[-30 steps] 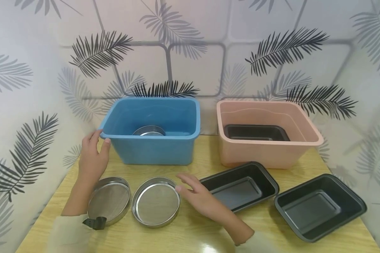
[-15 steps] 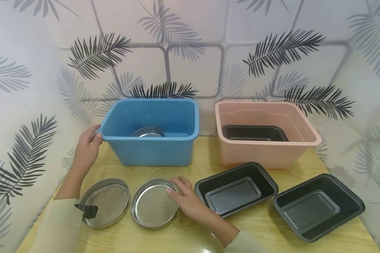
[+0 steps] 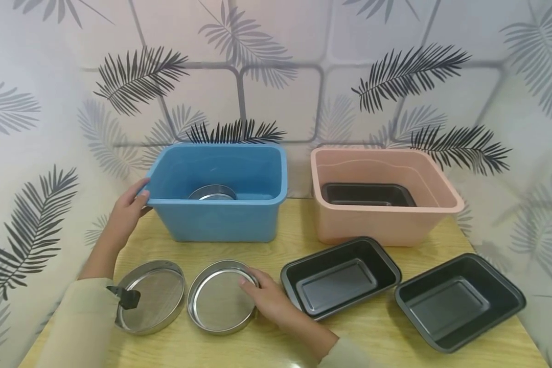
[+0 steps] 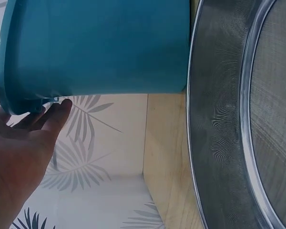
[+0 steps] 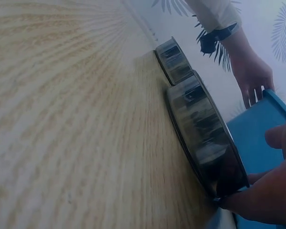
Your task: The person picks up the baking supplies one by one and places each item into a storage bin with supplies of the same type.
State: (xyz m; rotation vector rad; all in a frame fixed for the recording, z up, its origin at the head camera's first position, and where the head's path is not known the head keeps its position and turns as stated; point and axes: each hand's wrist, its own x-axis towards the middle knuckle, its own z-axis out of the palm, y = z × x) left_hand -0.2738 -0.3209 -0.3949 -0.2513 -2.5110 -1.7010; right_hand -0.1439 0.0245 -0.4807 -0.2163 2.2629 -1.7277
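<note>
My left hand point(image 3: 128, 207) grips the left end of the rim of a blue plastic bin point(image 3: 221, 220). In the left wrist view its fingers point(image 4: 57, 119) curl in below that rim. My right hand point(image 3: 271, 299) is at the right edge of a round metal sieve point(image 3: 193, 312), thumb over the rim and fingers along the outer wall. The right wrist view shows fingertips point(image 5: 236, 200) right at the bottom edge of this sieve, which sits on the table. A second round sieve point(image 3: 177, 312) with fine mesh lies to its left, partly behind the left wrist strap.
Another round metal sieve point(image 3: 213, 190) lies inside the blue bin. A pink bin point(image 3: 372, 225) stands to the right, holding a dark loaf pan point(image 3: 368, 194). Two more dark loaf pans, a middle pan point(image 3: 338, 286) and a right pan point(image 3: 451, 306), rest on the wooden table point(image 3: 239, 352).
My right hand has moved left and down onto the right edge of the middle sieve. My left hand has shifted slightly left and now grips the bin's rim more closely.
</note>
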